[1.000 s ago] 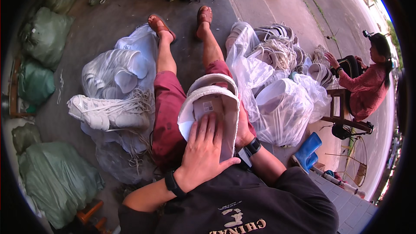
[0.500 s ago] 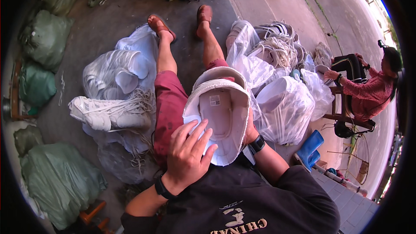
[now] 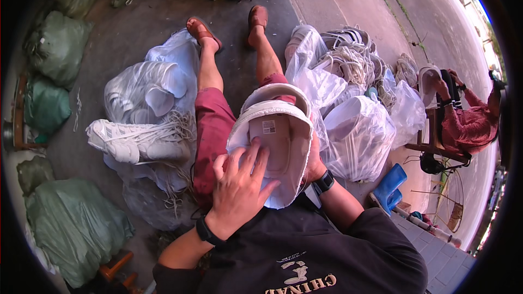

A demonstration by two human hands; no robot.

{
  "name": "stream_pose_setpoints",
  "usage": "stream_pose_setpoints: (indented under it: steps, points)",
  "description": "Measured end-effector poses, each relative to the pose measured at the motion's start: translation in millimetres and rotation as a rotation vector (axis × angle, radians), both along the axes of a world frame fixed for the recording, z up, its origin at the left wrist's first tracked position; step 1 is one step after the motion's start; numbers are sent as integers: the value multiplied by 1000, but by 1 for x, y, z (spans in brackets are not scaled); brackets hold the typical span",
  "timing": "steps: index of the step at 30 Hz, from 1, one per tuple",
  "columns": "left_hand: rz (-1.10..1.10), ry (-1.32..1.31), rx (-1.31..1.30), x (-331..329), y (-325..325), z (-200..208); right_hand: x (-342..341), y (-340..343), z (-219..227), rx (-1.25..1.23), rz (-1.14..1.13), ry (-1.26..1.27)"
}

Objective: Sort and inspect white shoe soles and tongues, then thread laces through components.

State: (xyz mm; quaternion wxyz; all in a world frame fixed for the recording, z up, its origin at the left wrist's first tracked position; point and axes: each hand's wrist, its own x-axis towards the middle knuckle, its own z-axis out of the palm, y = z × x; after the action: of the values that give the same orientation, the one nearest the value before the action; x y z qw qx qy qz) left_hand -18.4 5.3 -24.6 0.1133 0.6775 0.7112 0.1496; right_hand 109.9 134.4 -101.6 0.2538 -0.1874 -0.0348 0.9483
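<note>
The white shoe (image 3: 294,152) was dead centre, wide oval mouth, rough-looking rim, pale flat insole (image 3: 279,158) with a tiny label (image 3: 269,127), print too small to read. Right hand (image 3: 315,160) at 3 o'clock had its grip wrapped on the shoe's side; left hand (image 3: 238,185) at 8 was loose, fingers spread over the insole, couldn't tell if touching. Crinkly clear bag (image 3: 359,141) at 3, laced white shoes (image 3: 128,140) at 9, dark shirt (image 3: 239,264) with pale lettering at 6.

The left hand (image 3: 235,191), back upward, spreads its 4 fingers (image 3: 249,160) loosely (thumb apart). The right hand (image 3: 315,162), partly hidden, is held forward.
</note>
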Motion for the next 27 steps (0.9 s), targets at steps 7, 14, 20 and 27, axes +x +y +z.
stream_pose_setpoints:
  steps: [7,14,20,27]
  points:
    - [-11,57,3,2,-3,-2,-1,0,-3,-25,3,17]
    - [121,62,24,-1,-2,-6,0,0,-4,-67,31,182]
    - [288,-198,450,-7,-11,-14,18,1,-21,-243,55,92]
    - [357,-758,62,-13,-11,-18,15,-7,-16,8,67,-448]
